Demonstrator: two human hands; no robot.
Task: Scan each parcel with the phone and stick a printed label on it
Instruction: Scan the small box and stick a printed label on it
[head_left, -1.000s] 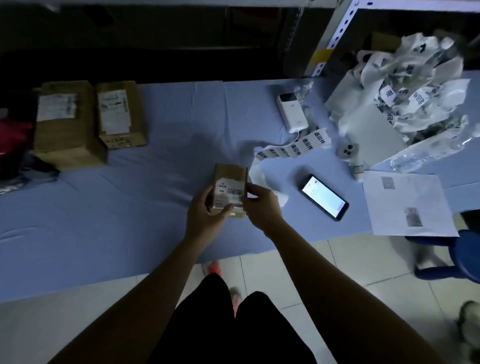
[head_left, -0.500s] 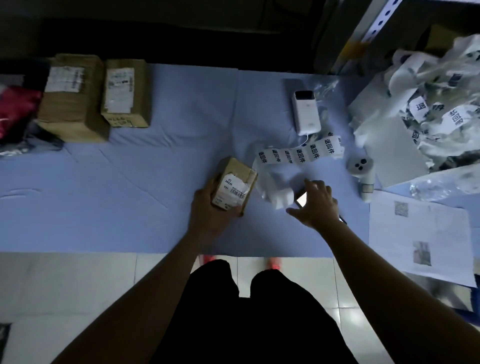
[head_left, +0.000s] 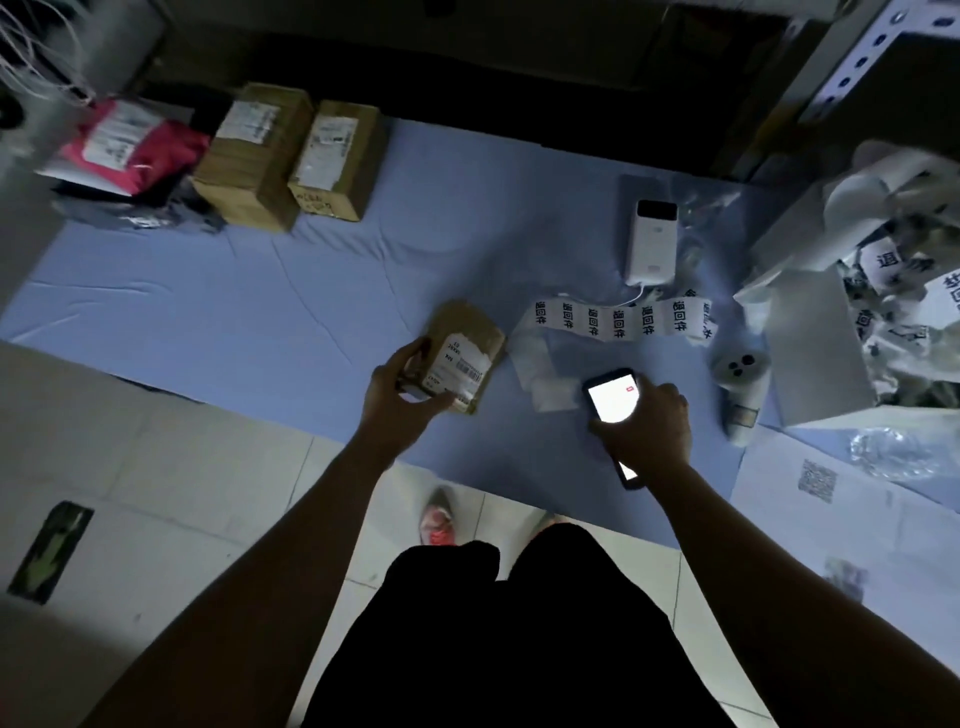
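My left hand (head_left: 400, 395) grips a small brown cardboard parcel (head_left: 467, 345) by its near left corner, its white shipping label facing up, just above the blue cloth (head_left: 260, 322). My right hand (head_left: 649, 426) is closed around the phone (head_left: 613, 397), whose screen glows white and faces up, to the right of the parcel. A strip of printed labels (head_left: 618, 318) with black characters lies on the cloth behind the phone, its loose end curling down beside the parcel.
Two brown boxes (head_left: 291, 156) and a red mailer bag (head_left: 130, 145) sit at the back left. A white label printer (head_left: 653, 241), a small white device (head_left: 740, 374), a pile of used label backing (head_left: 883, 270) and printed sheets (head_left: 841, 499) lie at the right.
My right hand left the parcel, reached right and picked up the phone. My left hand keeps hold of the parcel, which has tilted. The camera view has swung left and down.
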